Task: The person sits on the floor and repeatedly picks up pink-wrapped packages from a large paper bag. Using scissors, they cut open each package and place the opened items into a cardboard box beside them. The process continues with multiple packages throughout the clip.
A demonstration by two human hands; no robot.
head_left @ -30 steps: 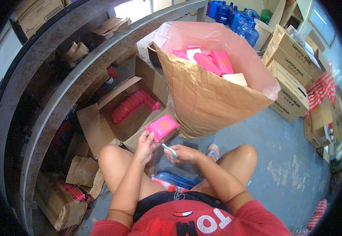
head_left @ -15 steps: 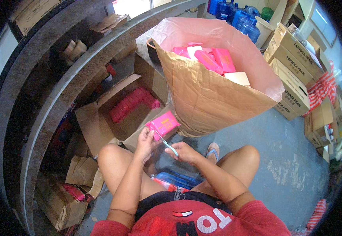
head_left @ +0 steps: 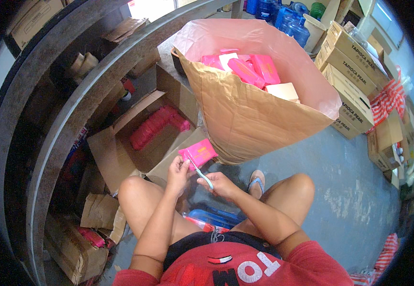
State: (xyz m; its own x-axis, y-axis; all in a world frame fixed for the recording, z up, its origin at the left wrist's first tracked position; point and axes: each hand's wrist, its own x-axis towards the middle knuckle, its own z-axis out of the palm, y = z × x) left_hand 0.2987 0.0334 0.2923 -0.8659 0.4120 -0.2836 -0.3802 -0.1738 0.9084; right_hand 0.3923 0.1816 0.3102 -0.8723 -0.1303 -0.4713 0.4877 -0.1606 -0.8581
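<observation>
Between my knees, my left hand [head_left: 178, 172] grips a bright pink packet [head_left: 202, 151] by its near left end, thumb on top. My right hand [head_left: 220, 185] is closed round the pale blue handles of a pair of scissors [head_left: 205, 178]. Their metal blades lie across the packet's left end, close to my left thumb. Whether the blades are cutting the wrapper is too small to tell. Just beyond the packet stands a tall brown paper sack [head_left: 245, 119], with more pink packets [head_left: 252, 70] and a pale block [head_left: 282, 92] inside it.
Left of the sack, an open cardboard box [head_left: 138, 159] holds a row of pink packets [head_left: 157, 126]. A metal frame [head_left: 49, 138] curves along the left. Stacked cartons [head_left: 347, 95] stand at the right, blue water bottles [head_left: 296, 31] at the back. Another carton [head_left: 76, 252] sits lower left.
The view has shifted slightly. The scissors' blades look turned a little more across the packet, and both hands keep their hold.
</observation>
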